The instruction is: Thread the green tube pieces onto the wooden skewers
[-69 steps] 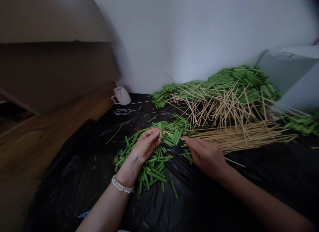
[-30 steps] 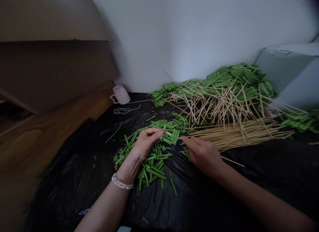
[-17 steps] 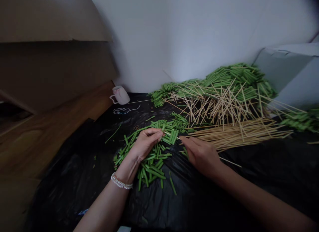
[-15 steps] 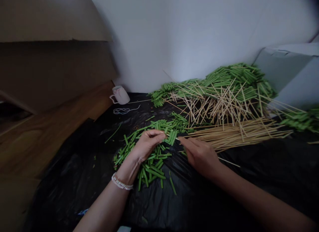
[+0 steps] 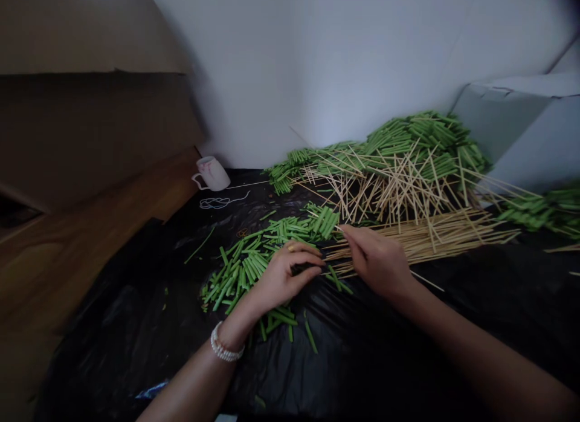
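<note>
Holding a thin stick (image 5: 426, 280) in the right hand (image 5: 380, 259), the person works over a black plastic sheet (image 5: 344, 361). Right fingers: thumb and index pinched narrow on the stick, the others curled in; its tail end sticks out behind the hand, pointing down and to the right. At the forward end, just beyond the fingertips, a row of cut green pieces (image 5: 326, 222) sits side by side, seemingly threaded crosswise on the stick.

Left hand (image 5: 285, 280): palm down, low over the loose green stems (image 5: 247, 271), below and to the left of the row. Fingers and thumb form a loop, tips close together; cannot tell whether anything lies between them. Ring (image 5: 291, 248) on one finger, beaded bracelet (image 5: 224, 346) at the wrist. Two or three short pieces (image 5: 336, 280) lie near the left fingertips, on the sheet.

Beyond the right hand: a flat bundle of bare sticks (image 5: 453, 234), lying roughly parallel. Behind that, against the wall (image 5: 294, 65), a large heap of green stems (image 5: 417, 135) with pale sticks jutting out at many angles. Far left of the heap: a mug (image 5: 214, 175), tilted, with a looped white string (image 5: 217, 202) in front of it.
</note>
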`<state>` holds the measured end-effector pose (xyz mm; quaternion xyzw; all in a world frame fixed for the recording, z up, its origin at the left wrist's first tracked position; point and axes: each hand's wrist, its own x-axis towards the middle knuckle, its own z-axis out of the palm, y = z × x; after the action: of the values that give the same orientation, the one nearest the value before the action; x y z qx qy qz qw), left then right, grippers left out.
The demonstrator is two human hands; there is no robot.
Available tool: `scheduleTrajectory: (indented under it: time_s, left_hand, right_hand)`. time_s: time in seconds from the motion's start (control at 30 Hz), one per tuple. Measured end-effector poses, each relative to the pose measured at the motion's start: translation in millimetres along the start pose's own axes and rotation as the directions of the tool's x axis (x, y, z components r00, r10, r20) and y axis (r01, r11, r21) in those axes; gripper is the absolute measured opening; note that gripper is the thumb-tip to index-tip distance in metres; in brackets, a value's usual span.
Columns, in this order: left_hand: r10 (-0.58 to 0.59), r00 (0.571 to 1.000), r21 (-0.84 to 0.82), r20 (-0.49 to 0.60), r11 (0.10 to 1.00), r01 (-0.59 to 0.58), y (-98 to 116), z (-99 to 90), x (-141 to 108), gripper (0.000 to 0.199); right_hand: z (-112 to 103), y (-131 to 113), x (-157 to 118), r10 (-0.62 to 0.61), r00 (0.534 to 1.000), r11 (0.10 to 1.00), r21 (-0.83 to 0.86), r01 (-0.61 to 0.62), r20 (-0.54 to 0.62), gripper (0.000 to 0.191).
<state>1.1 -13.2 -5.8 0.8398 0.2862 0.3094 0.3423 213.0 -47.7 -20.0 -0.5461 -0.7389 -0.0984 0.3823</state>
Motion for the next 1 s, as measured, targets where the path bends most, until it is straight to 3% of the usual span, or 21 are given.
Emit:
scheduleTrajectory:
  time_s: [0.07, 0.2, 0.43, 0.53, 0.63, 0.7, 0.77, 0.87, 0.93, 1.0]
  left_hand:
    - [0.087, 0.988, 0.168, 0.130, 0.980, -0.109, 5.4, 2.5, -1.9, 0.024]
    - [0.072, 0.955, 0.346, 0.287, 0.922, -0.174, 10.3, 6.3, -5.5, 0.036]
    - [0.088, 0.967, 0.328, 0.240, 0.930, -0.166, 1.7, 9.1, -5.5, 0.012]
    - [0.078, 0.989, 0.218, 0.126, 0.970, -0.104, -3.6, 6.8, -3.4, 0.012]
    - [-0.049, 0.994, 0.073, -0.093, 0.996, 0.056, -10.0, 0.6, -1.3, 0.011]
    - [-0.197, 0.949, -0.093, -0.245, 0.979, 0.179, -14.9, -5.1, 0.2, 0.011]
    - [-0.362, 0.876, -0.335, -0.318, 0.908, 0.253, -19.7, -10.8, 1.8, 0.014]
    - [-0.547, 0.796, -0.686, -0.259, 0.684, 0.247, -23.8, -17.2, 3.8, 0.021]
    - [-0.598, 0.780, -0.805, -0.184, 0.547, 0.230, -23.9, -19.4, 4.7, 0.023]
    - [-0.610, 0.781, -0.846, -0.133, 0.480, 0.231, -22.6, -20.1, 5.2, 0.024]
  right_hand:
    - [1.2, -0.7, -0.6, -0.007, 1.000, 1.000, -0.024, 0.008, 0.014, 0.031]
    - [2.7, -3.6, -1.6, -0.028, 0.999, 0.998, -0.063, 0.030, 0.038, 0.031]
    - [3.5, -2.7, -2.8, -0.041, 0.999, 0.997, -0.058, 0.043, 0.036, 0.031]
    - [3.2, -2.2, -3.1, -0.035, 0.999, 0.999, -0.035, 0.036, 0.015, 0.030]
    - [2.1, -2.3, -2.9, -0.031, 0.999, 1.000, 0.000, 0.031, -0.020, 0.031]
    - [1.7, -3.3, -3.0, -0.034, 0.999, 0.999, 0.012, 0.035, -0.029, 0.032]
    - [2.1, -5.5, -3.8, -0.044, 0.999, 0.999, 0.007, 0.044, -0.020, 0.032]
    - [3.9, -10.6, -6.4, -0.073, 0.997, 0.997, -0.008, 0.073, 0.004, 0.032]
    - [5.2, -14.3, -8.4, -0.098, 0.995, 0.995, -0.006, 0.098, 0.032, 0.032]
    - [6.1, -17.2, -10.1, -0.116, 0.991, 0.993, -0.001, 0.116, 0.063, 0.032]
